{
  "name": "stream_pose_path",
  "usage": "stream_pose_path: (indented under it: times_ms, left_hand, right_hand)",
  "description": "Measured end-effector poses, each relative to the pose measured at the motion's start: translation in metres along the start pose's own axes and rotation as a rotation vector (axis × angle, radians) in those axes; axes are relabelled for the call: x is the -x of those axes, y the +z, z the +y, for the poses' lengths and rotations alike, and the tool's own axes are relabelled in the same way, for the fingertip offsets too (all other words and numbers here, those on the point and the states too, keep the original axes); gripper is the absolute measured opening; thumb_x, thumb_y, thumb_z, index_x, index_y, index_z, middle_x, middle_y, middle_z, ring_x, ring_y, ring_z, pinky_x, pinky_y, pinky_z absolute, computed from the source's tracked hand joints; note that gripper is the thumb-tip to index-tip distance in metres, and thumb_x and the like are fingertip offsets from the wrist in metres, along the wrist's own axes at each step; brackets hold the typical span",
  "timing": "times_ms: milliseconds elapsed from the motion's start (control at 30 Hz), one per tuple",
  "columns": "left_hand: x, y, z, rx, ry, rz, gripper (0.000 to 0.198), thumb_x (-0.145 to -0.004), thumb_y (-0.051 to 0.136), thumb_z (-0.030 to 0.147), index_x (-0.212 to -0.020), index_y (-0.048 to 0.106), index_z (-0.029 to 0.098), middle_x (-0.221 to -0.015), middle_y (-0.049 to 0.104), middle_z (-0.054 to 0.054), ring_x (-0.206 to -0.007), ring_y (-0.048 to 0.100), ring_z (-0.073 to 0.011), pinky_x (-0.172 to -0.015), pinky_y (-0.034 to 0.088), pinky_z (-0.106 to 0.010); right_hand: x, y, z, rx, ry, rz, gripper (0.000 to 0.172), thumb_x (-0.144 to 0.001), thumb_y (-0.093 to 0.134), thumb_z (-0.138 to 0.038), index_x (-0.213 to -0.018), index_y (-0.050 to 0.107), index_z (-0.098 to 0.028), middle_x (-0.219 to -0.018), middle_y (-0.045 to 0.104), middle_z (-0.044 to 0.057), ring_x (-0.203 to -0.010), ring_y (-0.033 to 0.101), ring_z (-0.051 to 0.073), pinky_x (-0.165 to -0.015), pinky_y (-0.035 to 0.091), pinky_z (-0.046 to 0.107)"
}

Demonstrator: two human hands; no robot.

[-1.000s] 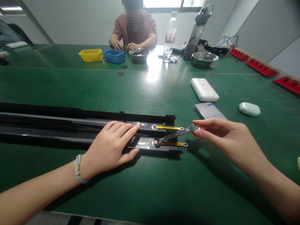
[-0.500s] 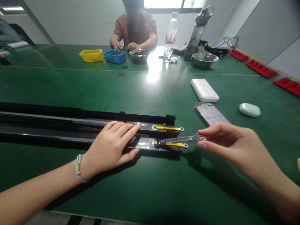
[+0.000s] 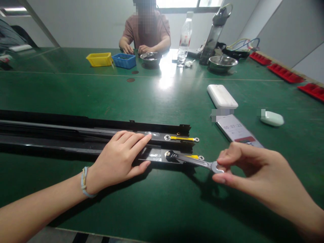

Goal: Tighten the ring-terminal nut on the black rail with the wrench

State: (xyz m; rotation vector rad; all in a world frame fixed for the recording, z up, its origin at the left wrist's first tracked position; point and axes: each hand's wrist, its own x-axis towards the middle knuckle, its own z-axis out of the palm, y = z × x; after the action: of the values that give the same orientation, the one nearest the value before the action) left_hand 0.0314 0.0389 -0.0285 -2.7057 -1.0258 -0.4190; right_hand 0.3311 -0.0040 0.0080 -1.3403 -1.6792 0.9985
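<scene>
Two long black metal rails (image 3: 88, 129) lie side by side at the left, each with a yellow cable with ring terminals near its right end: a far cable (image 3: 182, 138) and a near cable (image 3: 194, 157). My left hand (image 3: 124, 155) rests flat across the rails, fingers stretched, thumb apart by the near edge. Between thumb and fingers, my right hand (image 3: 250, 168) pinches the open end of a combination wrench (image 3: 194, 161). The wrench's ring end sits around a fastener (image 3: 167, 154) on the near rail. Its shank partly covers the near cable.
A phone (image 3: 236, 128) showing a timer, a white power bank (image 3: 222, 96) and a pale case (image 3: 273, 118) lie at right. Farther back stand a yellow bin (image 3: 100, 59), a blue bin (image 3: 124, 61), metal bowls (image 3: 222, 64) and bottles (image 3: 184, 42). A person (image 3: 152, 32) sits opposite.
My right hand has swung the wrench's free end toward me, while its ring end stays on the fastener. My left hand keeps its place on the rails.
</scene>
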Motion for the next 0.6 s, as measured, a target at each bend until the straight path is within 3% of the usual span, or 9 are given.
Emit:
stream_pose_path:
  times_ms: [300,600]
  left_hand:
    - [0.003,0.000,0.002,0.006,0.006,0.006,0.053,-0.087,0.049,0.042,-0.126,0.053,0.005,-0.114,0.063,-0.016,-0.098,0.058,-0.0288,-0.086,0.045,-0.045]
    - [0.009,-0.008,0.003,0.004,0.005,0.006,0.053,-0.087,0.049,0.042,-0.126,0.053,0.005,-0.114,0.063,-0.016,-0.099,0.058,-0.0289,-0.086,0.045,-0.045]
  right_hand:
    - [-0.007,-0.003,0.008,0.006,0.048,0.117,0.017,-0.059,0.083,-0.033,-0.070,0.071,-0.028,-0.070,0.074,-0.002,-0.059,0.069,0.015,-0.052,0.056,0.021]
    - [-0.020,0.006,0.002,-0.084,0.152,0.226,0.025,-0.058,0.080,-0.039,-0.078,0.074,-0.024,-0.067,0.074,0.000,-0.058,0.068,0.018,-0.056,0.057,0.030]
